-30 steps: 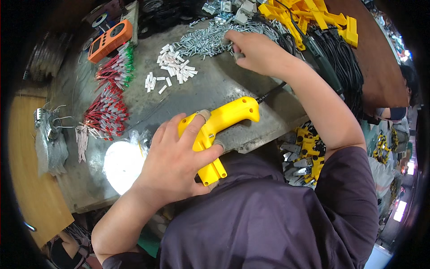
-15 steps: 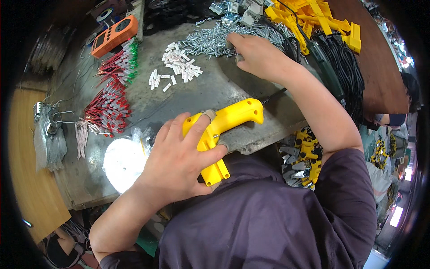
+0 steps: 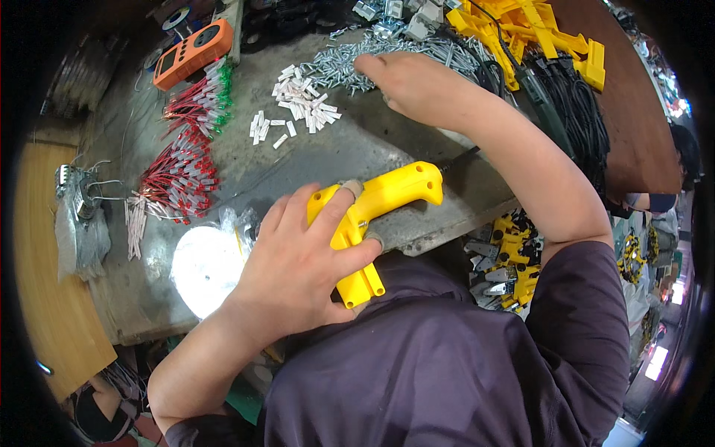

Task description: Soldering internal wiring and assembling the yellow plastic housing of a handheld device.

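My left hand [image 3: 298, 261] is closed over a yellow plastic tool housing [image 3: 398, 190], pressing it down near the table's front edge. The housing has a curved handle with screw holes, and a black cord leaves its far end. Beige finger covers sit on at least two of my left fingertips. Across the table, my right hand [image 3: 417, 86] bends its fingers down at the left part of a heap of small silver screws [image 3: 339, 67]. Its fingertips are partly hidden, so whatever lies between them cannot be made out.
White small sleeves [image 3: 305, 100] lie beside the screws. Red-and-green wired lamps [image 3: 182, 175] and an orange meter-like device [image 3: 192, 54] are at left. Yellow casings [image 3: 551, 33] and black cords [image 3: 577, 112] crowd the far right. A bright white round thing [image 3: 205, 272] sits by my left wrist.
My right hand has shifted a little left over the screw heap. My left hand keeps its hold on the yellow housing, and the whole view has moved slightly.
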A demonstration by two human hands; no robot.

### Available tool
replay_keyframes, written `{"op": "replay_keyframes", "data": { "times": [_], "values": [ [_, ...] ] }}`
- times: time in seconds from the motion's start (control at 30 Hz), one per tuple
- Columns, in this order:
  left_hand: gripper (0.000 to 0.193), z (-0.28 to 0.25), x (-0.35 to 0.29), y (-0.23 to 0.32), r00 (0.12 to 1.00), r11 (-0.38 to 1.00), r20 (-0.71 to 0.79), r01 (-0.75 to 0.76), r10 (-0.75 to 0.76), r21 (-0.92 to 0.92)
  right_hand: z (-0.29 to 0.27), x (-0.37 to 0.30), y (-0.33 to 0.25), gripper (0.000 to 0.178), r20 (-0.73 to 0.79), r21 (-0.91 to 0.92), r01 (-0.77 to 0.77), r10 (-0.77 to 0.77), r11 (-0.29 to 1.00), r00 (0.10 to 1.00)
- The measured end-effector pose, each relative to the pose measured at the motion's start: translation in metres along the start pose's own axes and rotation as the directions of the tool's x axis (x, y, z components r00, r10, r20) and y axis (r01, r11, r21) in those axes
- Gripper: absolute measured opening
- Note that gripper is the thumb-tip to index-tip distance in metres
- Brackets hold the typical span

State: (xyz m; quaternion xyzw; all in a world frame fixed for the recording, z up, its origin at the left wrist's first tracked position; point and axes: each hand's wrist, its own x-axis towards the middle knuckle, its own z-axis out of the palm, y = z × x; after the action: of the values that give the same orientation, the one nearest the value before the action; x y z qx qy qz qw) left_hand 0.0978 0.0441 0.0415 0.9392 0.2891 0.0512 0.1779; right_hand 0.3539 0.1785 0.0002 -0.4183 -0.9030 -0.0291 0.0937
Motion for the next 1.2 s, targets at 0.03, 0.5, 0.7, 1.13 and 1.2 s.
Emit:
{"op": "replay_keyframes", "data": {
  "times": [0.03, 0.5, 0.7, 1.13, 1.2],
  "values": [
    [0.065, -0.001, 0.001, -0.001, 1.000, 1.000, -0.004, -0.006, 0.006, 0.001, 0.001, -0.002, 0.006, 0.032, -0.117, 0.012, 0.030, -0.029, 0.999, 0.993],
    [0.062, 0.001, -0.002, 0.001, 1.000, 1.000, -0.015, -0.004, 0.004, 0.027, -0.008, -0.022, 0.020, 0.037, -0.084, 0.179, -0.248, 0.266, 0.952, 0.960],
    [0.062, 0.001, -0.001, 0.001, 1.000, 1.000, -0.016, 0.002, -0.001, 0.023, -0.011, -0.026, 0.019, 0.040, -0.003, 0.251, -0.332, 0.344, 0.909, 0.939],
    [0.059, 0.002, -0.002, 0.001, 1.000, 1.000, -0.023, 0.000, 0.000, 0.015, -0.016, -0.019, 0.009, 0.047, -0.015, 0.423, -0.313, 0.352, 0.850, 0.936],
    [0.060, 0.001, -0.002, 0.001, 1.000, 1.000, -0.019, -0.001, 0.001, 0.011, -0.015, -0.020, 0.012, 0.052, 0.041, 0.248, -0.227, 0.224, 0.942, 0.974]
  ]
}}
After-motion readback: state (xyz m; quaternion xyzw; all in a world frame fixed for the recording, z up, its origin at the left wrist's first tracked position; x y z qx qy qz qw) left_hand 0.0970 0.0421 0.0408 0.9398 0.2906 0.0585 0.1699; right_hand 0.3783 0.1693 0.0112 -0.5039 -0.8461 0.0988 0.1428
